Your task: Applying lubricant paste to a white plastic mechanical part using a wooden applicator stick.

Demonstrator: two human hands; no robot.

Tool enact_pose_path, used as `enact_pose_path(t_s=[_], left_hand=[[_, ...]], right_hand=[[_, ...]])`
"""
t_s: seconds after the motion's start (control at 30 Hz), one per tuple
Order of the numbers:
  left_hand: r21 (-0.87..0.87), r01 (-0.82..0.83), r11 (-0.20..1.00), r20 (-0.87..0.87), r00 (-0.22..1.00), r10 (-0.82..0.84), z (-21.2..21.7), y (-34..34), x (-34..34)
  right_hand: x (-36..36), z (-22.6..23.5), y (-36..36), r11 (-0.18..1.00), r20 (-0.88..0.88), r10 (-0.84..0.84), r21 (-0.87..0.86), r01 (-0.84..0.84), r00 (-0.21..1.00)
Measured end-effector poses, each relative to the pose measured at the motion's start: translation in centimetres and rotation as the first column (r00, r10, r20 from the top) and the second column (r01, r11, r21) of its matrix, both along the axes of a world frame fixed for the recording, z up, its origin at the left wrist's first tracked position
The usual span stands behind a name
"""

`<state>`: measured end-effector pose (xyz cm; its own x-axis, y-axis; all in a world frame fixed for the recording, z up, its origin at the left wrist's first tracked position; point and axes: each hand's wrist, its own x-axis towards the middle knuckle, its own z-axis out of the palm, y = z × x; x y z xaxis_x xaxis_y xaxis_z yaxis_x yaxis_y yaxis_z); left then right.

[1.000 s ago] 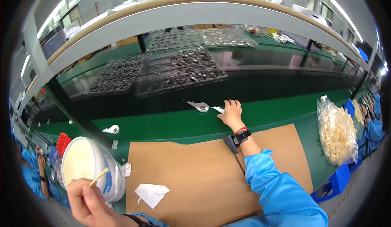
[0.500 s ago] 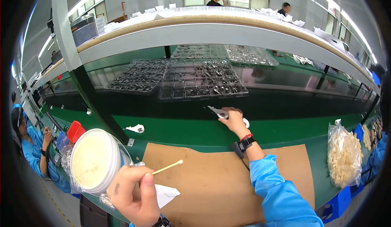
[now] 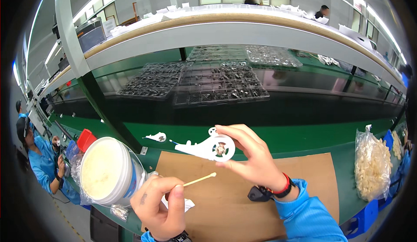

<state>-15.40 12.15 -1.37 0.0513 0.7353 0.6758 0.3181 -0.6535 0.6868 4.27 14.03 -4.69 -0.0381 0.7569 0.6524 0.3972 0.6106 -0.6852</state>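
we see our right hand [image 3: 256, 159] raised above the brown mat [image 3: 243, 198] on the green surface [image 3: 304, 138], fingers pinched around a white plastic part [image 3: 208, 147]: a flat round disc with a small metal hub at its centre and a long arm tapering to the left. our left hand [image 3: 158, 205], near and lower left, is closed on a thin cotton swab [image 3: 200, 179] whose tip points right toward the part, just beside a white tub of pale paste [image 3: 106, 170].
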Motion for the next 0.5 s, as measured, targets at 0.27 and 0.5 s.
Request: enact_pose_path(t_s=[0.27, 0.5], left_hand=[[0.031, 0.075, 0.997, -0.037, 0.997, -0.074, -0.2, -0.5, 0.7], [0.059, 0.091, 0.994, -0.074, 0.993, -0.087, -0.1, -0.4, 1.1]], right_hand=[[-0.6, 1.3, -4.3, 0.975, 0.076, -0.116, 0.197, 0.099, 0.990], [-0.5, 1.6, -4.8, 0.967, 0.100, -0.107, 0.242, 0.080, 0.989]])
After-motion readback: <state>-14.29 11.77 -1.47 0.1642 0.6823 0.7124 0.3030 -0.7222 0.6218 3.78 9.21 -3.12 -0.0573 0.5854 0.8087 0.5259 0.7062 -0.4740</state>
